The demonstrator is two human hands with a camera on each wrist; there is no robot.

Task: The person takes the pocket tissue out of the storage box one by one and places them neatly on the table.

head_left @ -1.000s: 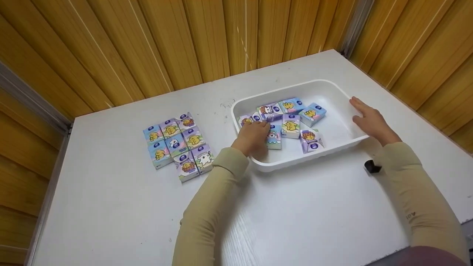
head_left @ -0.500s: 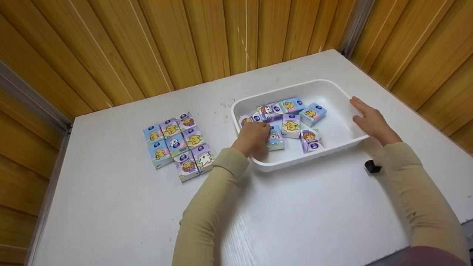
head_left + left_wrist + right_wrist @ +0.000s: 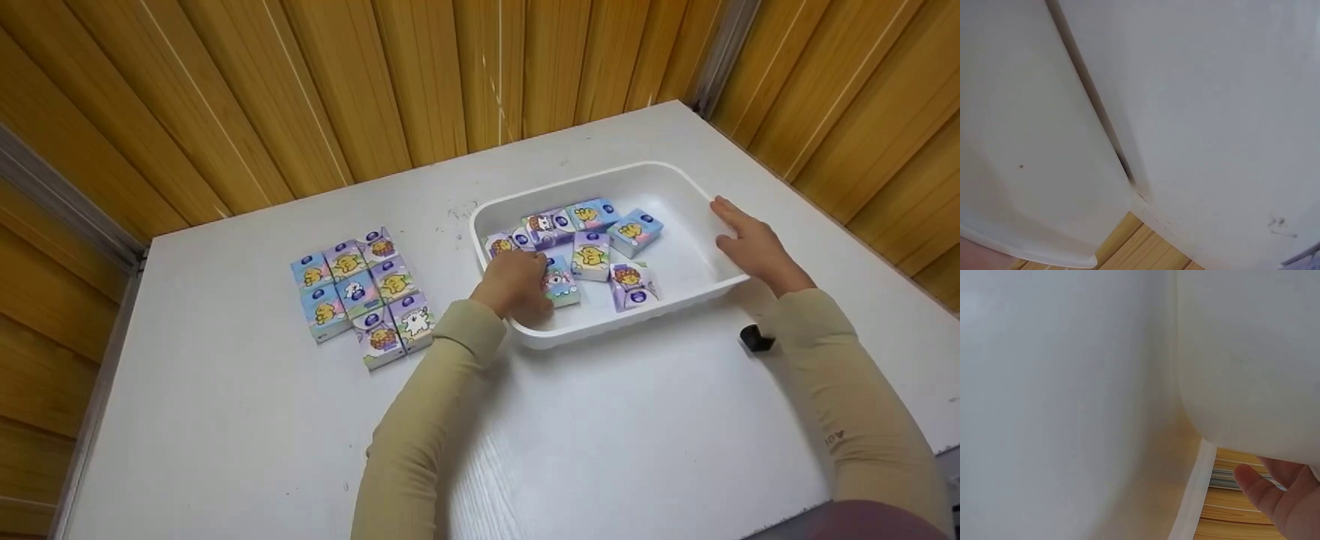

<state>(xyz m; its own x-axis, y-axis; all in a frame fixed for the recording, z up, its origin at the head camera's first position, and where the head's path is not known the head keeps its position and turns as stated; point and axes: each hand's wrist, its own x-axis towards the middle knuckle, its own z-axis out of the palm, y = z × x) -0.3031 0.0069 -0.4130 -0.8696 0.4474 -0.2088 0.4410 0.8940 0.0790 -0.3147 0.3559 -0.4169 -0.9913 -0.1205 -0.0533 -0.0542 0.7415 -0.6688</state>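
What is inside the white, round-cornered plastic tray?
Seven small rectangular printed boxes, blue or purple, show at least partly. The left hand covers part of the tray's left end; anything beneath it cannot be seen.

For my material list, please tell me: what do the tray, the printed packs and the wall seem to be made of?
Tray: probably plastic, smooth and slightly glossy, with seamless rounded corners.
Printed packs: perhaps paper or thin film, smooth; some ends show pointed folds.
Wall: wood or a wood-look covering; grain and plank lines show, but I cannot tell which.
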